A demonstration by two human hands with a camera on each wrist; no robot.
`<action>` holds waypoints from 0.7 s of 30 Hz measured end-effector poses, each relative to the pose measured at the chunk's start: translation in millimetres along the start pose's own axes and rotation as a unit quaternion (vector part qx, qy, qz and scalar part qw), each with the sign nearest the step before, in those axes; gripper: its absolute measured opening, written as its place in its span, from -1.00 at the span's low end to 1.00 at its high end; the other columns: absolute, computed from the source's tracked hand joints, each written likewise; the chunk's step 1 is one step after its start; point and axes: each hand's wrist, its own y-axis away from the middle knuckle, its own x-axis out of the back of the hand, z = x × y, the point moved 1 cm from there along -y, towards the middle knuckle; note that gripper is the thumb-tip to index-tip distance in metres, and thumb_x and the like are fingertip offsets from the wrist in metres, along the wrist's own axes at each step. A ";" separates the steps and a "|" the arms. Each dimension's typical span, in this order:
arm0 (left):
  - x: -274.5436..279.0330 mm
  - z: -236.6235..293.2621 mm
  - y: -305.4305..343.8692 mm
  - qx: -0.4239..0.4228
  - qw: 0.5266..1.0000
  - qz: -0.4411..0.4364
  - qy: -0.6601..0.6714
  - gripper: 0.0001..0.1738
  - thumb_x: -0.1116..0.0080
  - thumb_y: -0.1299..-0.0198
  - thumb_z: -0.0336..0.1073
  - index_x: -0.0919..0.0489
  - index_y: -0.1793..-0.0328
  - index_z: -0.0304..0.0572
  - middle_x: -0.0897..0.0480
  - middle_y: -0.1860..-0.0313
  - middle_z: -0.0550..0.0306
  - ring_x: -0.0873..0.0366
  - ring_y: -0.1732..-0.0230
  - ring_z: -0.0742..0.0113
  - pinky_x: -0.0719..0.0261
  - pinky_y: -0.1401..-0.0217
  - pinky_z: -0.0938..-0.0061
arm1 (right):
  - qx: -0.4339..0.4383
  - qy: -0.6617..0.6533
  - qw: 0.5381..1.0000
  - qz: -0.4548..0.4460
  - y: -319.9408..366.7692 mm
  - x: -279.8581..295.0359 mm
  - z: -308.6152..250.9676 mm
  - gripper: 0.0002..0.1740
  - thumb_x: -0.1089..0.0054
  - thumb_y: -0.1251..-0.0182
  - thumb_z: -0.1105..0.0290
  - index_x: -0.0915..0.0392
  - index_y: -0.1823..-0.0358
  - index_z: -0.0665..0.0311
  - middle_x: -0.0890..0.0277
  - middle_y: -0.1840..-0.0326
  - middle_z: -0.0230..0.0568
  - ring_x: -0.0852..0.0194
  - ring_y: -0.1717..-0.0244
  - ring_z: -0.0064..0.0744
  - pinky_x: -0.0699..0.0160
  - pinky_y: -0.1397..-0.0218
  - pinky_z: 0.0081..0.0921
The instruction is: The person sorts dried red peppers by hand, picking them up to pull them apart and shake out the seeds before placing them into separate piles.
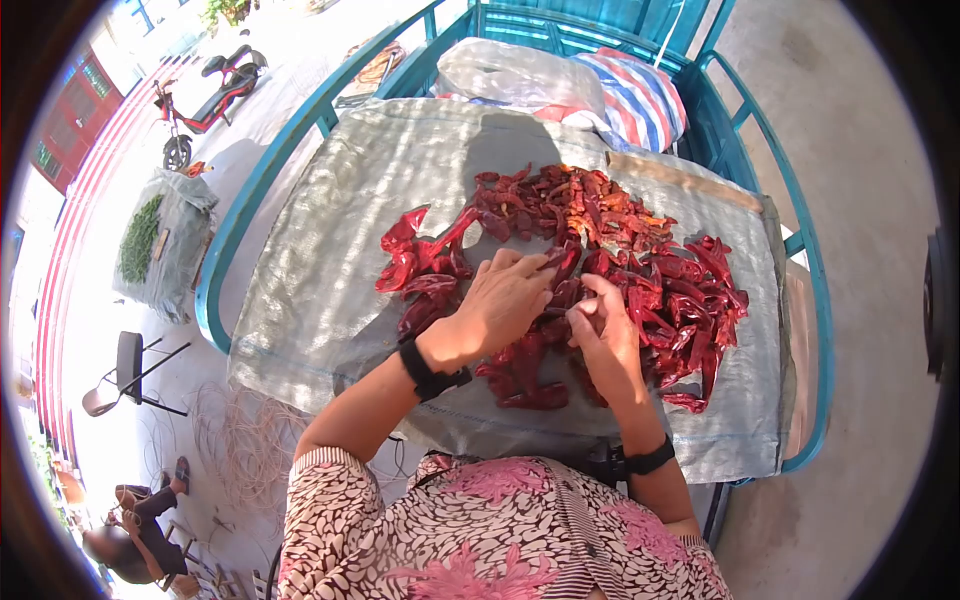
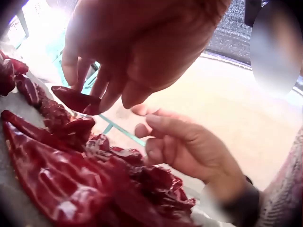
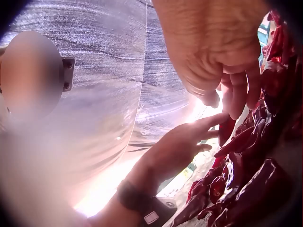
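My left hand [image 1: 505,297] pinches a dark red dried chili pepper [image 2: 75,100] between its thumb and fingers, with the pepper's pointed end sticking out. Close by on the right is my right hand [image 1: 610,340], its fingers loosely bent and no pepper showing in them in the left wrist view. Both hands are over a spread of dried red chili peppers [image 1: 690,290] on a grey-green woven sheet [image 1: 300,270]. Large wrinkled peppers [image 2: 57,184] lie below the left hand. In the right wrist view, more peppers [image 3: 255,189] lie beside the fingers.
The sheet covers a blue-green metal cart bed with side rails [image 1: 805,230]. Behind the peppers are a clear plastic bag [image 1: 515,75] and a striped sack [image 1: 640,95]. A chair [image 1: 130,365], a scooter [image 1: 215,100] and a seated person [image 1: 140,535] are at the left.
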 end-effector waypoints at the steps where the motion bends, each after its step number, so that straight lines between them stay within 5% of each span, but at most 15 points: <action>1: 4.8 5.5 6.0 -0.023 1.000 -0.006 0.007 -0.58 -0.14 -0.42 -0.26 -0.60 -0.35 -0.18 -0.50 -0.42 0.04 -0.37 -0.33 -0.05 -0.38 -0.40 0.08 | -0.016 -0.046 0.999 0.015 0.0 0.4 -1.9 -0.52 -0.19 -0.48 0.49 -0.44 -0.40 0.19 -0.59 0.17 -0.38 -0.54 0.25 -0.61 -0.60 0.16 -0.55; 2: 8.1 9.5 12.0 -0.044 0.999 -0.011 0.013 -0.58 -0.16 -0.41 -0.28 -0.60 -0.36 -0.19 -0.49 -0.43 0.04 -0.37 -0.34 -0.05 -0.38 -0.41 0.09 | -0.017 -0.040 0.999 0.023 -0.9 0.3 -4.5 -0.53 -0.14 -0.51 0.50 -0.42 -0.42 0.20 -0.51 0.18 -0.44 -0.48 0.23 -0.70 -0.58 0.18 -0.59; 5: 12.0 8.0 26.3 -0.073 0.997 0.001 0.033 -0.52 -0.24 -0.32 -0.37 -0.59 -0.38 -0.21 -0.47 -0.47 0.00 -0.38 -0.35 -0.08 -0.38 -0.44 0.08 | -0.041 -0.060 0.997 -0.029 -8.9 1.1 -9.8 -0.57 -0.12 -0.48 0.54 -0.49 -0.35 0.21 -0.53 0.15 -0.35 -0.53 0.24 -0.58 -0.59 0.16 -0.54; 8: 21.8 -4.4 31.0 -0.028 0.998 0.045 0.026 -0.52 -0.24 -0.30 -0.41 -0.59 -0.37 -0.20 -0.46 -0.48 -0.04 -0.39 -0.36 -0.11 -0.39 -0.44 0.09 | 0.156 0.170 0.973 -0.023 -28.2 11.9 -3.2 -0.64 -0.15 -0.42 0.55 -0.58 -0.22 0.23 -0.57 0.09 -0.23 -0.61 0.15 -0.32 -0.63 0.07 -0.40; 11: 21.0 -22.7 30.4 0.015 0.991 0.131 -0.009 -0.52 -0.22 -0.28 -0.44 -0.61 -0.35 -0.16 -0.50 -0.44 -0.07 -0.41 -0.36 -0.11 -0.40 -0.44 0.09 | 0.225 0.355 0.906 0.056 -49.0 2.3 -5.4 -0.68 -0.22 -0.31 0.53 -0.65 -0.09 0.23 -0.60 0.04 -0.13 -0.61 0.02 -0.06 -0.62 -0.02 -0.24; 13: 21.6 -24.1 30.7 0.018 0.984 0.172 -0.042 -0.53 -0.22 -0.27 -0.45 -0.62 -0.33 -0.13 -0.54 -0.39 -0.08 -0.43 -0.35 -0.10 -0.40 -0.43 0.10 | 0.218 0.409 0.885 0.033 -65.6 -2.2 14.1 -0.72 -0.19 -0.30 0.46 -0.73 -0.01 0.14 -0.57 0.07 -0.15 -0.51 -0.07 -0.02 -0.51 -0.12 -0.16; 16: 20.0 -29.6 35.3 -0.014 0.997 0.059 0.051 -0.59 -0.19 -0.27 -0.45 -0.65 -0.26 -0.13 -0.61 -0.28 -0.06 -0.49 -0.29 -0.08 -0.42 -0.39 0.08 | 0.217 0.483 0.848 0.002 -80.4 -7.5 27.7 -0.74 -0.15 -0.32 0.40 -0.78 0.07 0.04 -0.52 0.09 -0.15 -0.46 -0.07 -0.03 -0.41 -0.18 -0.16; 18: 11.0 -20.6 41.8 0.023 0.997 0.046 0.051 -0.63 -0.16 -0.28 -0.44 -0.65 -0.22 -0.13 -0.64 -0.20 -0.03 -0.52 -0.25 -0.07 -0.43 -0.37 0.07 | 0.225 0.535 0.814 -0.018 -87.0 -10.7 31.3 -0.74 -0.12 -0.33 0.35 -0.80 0.12 -0.02 -0.50 0.09 -0.14 -0.43 -0.08 -0.02 -0.35 -0.22 -0.16; 21: 2.2 -9.9 51.8 0.066 0.995 0.063 0.051 -0.65 -0.15 -0.30 -0.39 -0.63 -0.21 -0.14 -0.64 -0.05 -0.03 -0.58 -0.15 -0.08 -0.53 -0.24 0.11 | 0.196 0.532 0.824 -0.004 -93.9 -7.3 28.2 -0.77 -0.14 -0.31 0.34 -0.80 0.18 -0.04 -0.50 0.10 -0.13 -0.43 -0.06 -0.01 -0.34 -0.23 -0.17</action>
